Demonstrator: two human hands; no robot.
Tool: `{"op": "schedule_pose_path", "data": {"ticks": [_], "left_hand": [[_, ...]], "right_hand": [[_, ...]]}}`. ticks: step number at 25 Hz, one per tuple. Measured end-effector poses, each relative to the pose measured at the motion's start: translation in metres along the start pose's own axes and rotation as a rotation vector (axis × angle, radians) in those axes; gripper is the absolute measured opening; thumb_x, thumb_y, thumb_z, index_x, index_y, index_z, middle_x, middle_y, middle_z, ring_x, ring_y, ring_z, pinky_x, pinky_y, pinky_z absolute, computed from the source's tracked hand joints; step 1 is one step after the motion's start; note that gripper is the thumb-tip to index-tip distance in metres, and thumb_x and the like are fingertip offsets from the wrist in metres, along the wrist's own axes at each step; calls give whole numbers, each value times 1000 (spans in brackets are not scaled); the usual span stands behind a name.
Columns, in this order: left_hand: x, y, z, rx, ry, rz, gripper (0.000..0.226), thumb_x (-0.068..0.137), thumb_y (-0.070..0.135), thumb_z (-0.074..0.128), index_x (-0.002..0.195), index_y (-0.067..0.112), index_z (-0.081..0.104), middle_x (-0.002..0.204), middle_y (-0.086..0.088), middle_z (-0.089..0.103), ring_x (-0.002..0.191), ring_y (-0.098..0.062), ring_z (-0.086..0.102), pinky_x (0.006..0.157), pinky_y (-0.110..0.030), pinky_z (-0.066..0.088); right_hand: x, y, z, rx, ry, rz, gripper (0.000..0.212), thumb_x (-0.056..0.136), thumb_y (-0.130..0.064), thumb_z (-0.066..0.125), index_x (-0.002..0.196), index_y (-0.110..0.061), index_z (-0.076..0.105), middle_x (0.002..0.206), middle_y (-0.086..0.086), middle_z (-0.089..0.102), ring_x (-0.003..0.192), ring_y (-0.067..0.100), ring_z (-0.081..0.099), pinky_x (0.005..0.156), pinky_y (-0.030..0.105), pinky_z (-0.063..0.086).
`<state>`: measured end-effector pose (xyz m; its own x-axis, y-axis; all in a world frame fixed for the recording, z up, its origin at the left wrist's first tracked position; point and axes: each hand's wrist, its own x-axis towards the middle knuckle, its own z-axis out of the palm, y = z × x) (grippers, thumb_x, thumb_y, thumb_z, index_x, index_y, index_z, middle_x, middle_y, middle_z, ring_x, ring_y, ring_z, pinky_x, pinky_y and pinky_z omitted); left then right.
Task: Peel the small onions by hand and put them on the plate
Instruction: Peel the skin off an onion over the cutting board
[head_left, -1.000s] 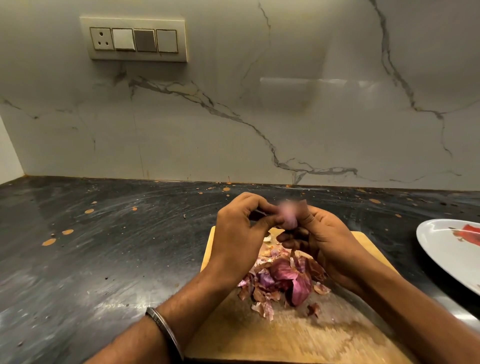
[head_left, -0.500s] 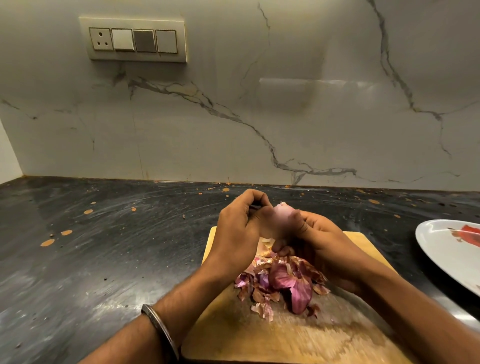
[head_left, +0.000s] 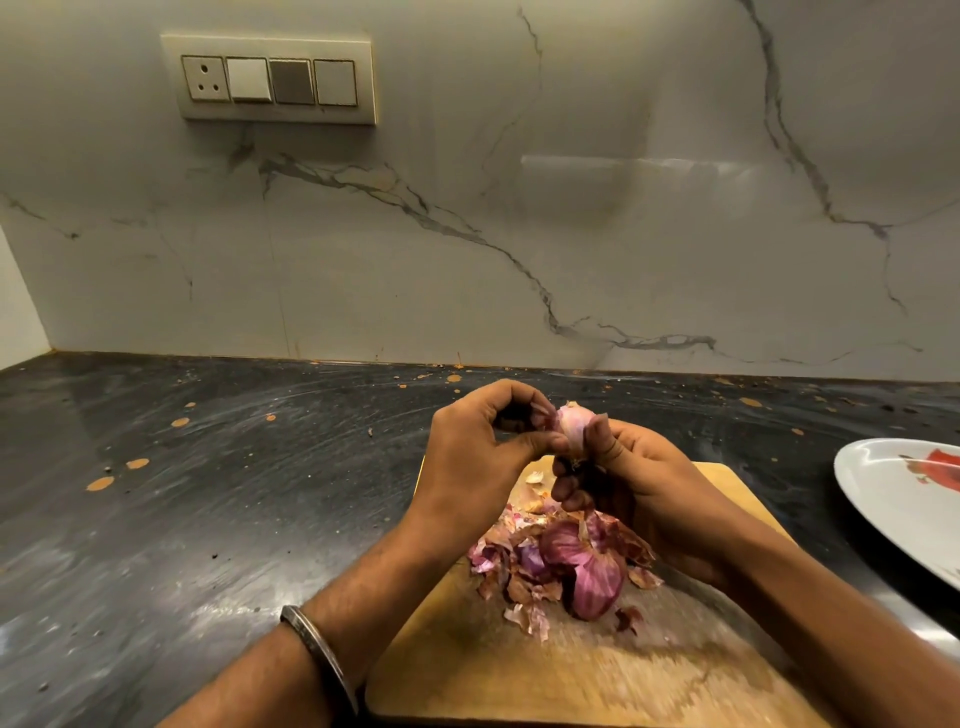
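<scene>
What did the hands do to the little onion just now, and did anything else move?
Both hands lifted a little with the small onion, which now shows more clearly. The right hand keeps gripping it while the left hand keeps picking at its skin. Nothing was let go. The pile of peels, cutting board and plate stayed put.

Pale pink small onion (head_left: 574, 423) aloft above board; white plate (head_left: 883, 512) far right
</scene>
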<state>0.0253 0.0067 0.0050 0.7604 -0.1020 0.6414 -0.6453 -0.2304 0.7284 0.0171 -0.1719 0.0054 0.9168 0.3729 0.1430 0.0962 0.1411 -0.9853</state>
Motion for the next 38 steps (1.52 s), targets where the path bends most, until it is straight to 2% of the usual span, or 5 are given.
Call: {"op": "schedule_pose_path", "data": {"ticks": [3, 17, 28, 34, 38], "left_hand": [[-1, 1, 0, 27, 17, 22, 22, 77, 10, 80, 88, 24, 69, 80, 13, 69, 79, -4, 68, 69, -20, 57], [-4, -3, 6, 112, 15, 73, 15, 87, 12, 72, 93, 22, 62, 89, 13, 62, 87, -9, 63, 69, -35, 60], [-5, 2, 9, 163, -60, 189, 20, 87, 1, 69, 89, 19, 62, 86, 13, 59, 84, -5, 60, 69, -14, 48], [-5, 0, 6, 149, -118, 25, 10, 93, 13, 65, 96, 22, 61, 82, 12, 66, 80, -5, 64, 70, -23, 53], [-5, -1, 5, 414, -311, -65, 17, 103, 29, 47, 97, 31, 63, 97, 14, 59, 93, -2, 55, 80, -25, 47]], "right_hand": [[0, 1, 1, -38, 5, -17, 48, 88, -43, 51, 107, -1, 64, 84, 10, 67, 75, 20, 67, 69, 27, 57], [3, 1, 0, -72, 48, -44, 48, 90, -47, 51, 107, -5, 67, 84, 9, 66, 75, 19, 66, 67, 27, 56], [10, 6, 1, 145, 199, -11, 65, 86, -56, 52, 110, 3, 65, 80, 11, 66, 66, 17, 65, 57, 26, 56], [9, -5, -9, 225, 253, 0, 59, 87, -52, 51, 113, 0, 62, 79, 9, 69, 66, 16, 67, 57, 25, 58], [6, -4, -11, 203, 229, -10, 47, 90, -44, 56, 115, -6, 66, 88, 10, 70, 75, 17, 68, 61, 26, 57]]}}
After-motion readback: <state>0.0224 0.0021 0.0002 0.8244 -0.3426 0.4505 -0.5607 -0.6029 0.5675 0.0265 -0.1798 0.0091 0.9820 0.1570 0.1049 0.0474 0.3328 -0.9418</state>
